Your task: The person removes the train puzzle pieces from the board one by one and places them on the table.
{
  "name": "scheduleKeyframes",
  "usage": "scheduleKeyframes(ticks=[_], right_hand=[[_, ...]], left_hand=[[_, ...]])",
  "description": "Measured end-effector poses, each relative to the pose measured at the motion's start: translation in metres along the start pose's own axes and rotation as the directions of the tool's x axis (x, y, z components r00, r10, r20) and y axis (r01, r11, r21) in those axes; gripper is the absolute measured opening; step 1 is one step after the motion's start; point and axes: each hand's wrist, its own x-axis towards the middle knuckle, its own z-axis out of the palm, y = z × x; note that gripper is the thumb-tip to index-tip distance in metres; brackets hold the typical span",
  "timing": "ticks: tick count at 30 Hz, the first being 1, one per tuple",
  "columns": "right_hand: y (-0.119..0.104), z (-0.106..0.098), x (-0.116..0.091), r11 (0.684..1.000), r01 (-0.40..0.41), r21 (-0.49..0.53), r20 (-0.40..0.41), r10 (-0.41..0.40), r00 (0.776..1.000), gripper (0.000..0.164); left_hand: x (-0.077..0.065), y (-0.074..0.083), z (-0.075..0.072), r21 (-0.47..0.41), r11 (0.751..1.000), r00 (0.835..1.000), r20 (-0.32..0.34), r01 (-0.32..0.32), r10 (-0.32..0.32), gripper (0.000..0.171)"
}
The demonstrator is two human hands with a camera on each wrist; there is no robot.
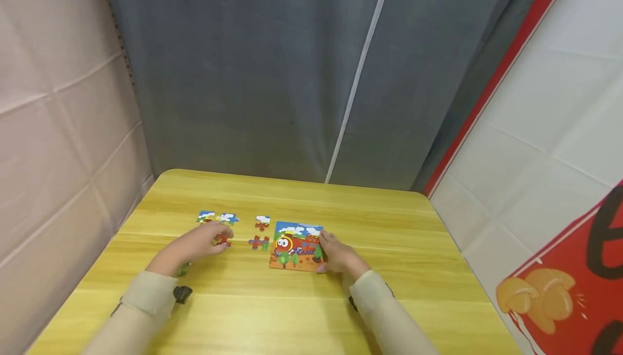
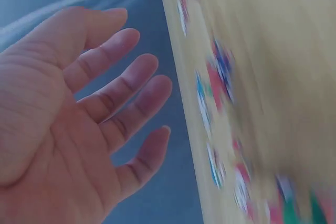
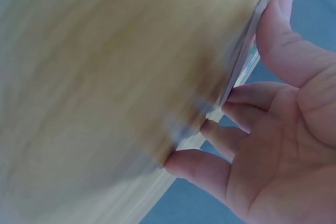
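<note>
My left hand (image 1: 206, 240) is over the loose jigsaw pieces on the left. In the left wrist view its fingers are spread, loosely bent, and hold nothing. A red piece (image 1: 224, 240) lies beside its fingertips. My right hand (image 1: 338, 255) rests along the right edge of a square picture board (image 1: 296, 247) showing a red cartoon train. The right wrist view shows the thumb (image 3: 273, 24) and some fingers against the board's thin edge, with other fingertips on the table. Blue-and-white pieces (image 1: 227, 218) lie beyond the left hand.
Between the left hand and the board lie two more pieces, a cloud piece (image 1: 263, 222) and a red-and-green piece (image 1: 259, 242). A green piece (image 1: 184, 268) is partly hidden by the left wrist. The wooden table (image 1: 272, 317) ends at a grey curtain (image 1: 253, 73).
</note>
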Motion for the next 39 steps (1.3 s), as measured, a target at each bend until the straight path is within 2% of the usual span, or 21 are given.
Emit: scheduleKeyframes(ticks=[5, 9, 14, 18, 22, 27, 31, 39], right_hand=[[0.000, 0.000, -0.003, 1.000, 0.004, 0.005, 0.002, -0.004, 1.000, 0.101], [0.000, 0.000, -0.004, 1.000, 0.001, 0.007, 0.001, -0.001, 1.000, 0.102], [0.001, -0.001, -0.003, 1.000, -0.005, -0.005, -0.001, 0.005, 1.000, 0.102], [0.001, 0.002, -0.003, 1.000, -0.001, -0.004, -0.003, 0.001, 1.000, 0.102], [0.000, 0.002, -0.003, 1.000, 0.005, -0.008, 0.002, -0.005, 1.000, 0.100], [-0.001, 0.000, -0.002, 1.000, 0.009, -0.018, 0.009, -0.009, 1.000, 0.100], [-0.001, -0.001, -0.002, 1.000, 0.017, -0.017, 0.009, -0.017, 1.000, 0.101], [-0.002, -0.001, -0.001, 1.000, -0.002, -0.003, 0.002, 0.002, 1.000, 0.095]], left_hand=[[0.032, 0.028, 0.019, -0.002, 0.999, 0.997, 0.049, -0.052, 0.052, 0.022], [0.058, 0.046, 0.040, 0.074, 0.995, 0.995, 0.072, -0.072, 0.067, 0.022], [0.081, 0.066, 0.064, 0.167, 0.985, 0.997, 0.076, -0.045, 0.033, 0.044], [0.093, 0.073, 0.073, 0.200, 0.978, 0.995, 0.087, -0.061, 0.044, 0.060], [0.101, 0.076, 0.079, 0.219, 0.975, 0.995, 0.098, -0.046, 0.025, 0.061], [0.106, 0.079, 0.087, 0.227, 0.973, 0.992, 0.124, -0.037, 0.009, 0.054], [0.109, 0.082, 0.093, 0.237, 0.971, 0.993, 0.118, -0.035, 0.007, 0.045], [0.112, 0.090, 0.096, 0.257, 0.966, 0.988, 0.152, -0.018, -0.022, 0.033]])
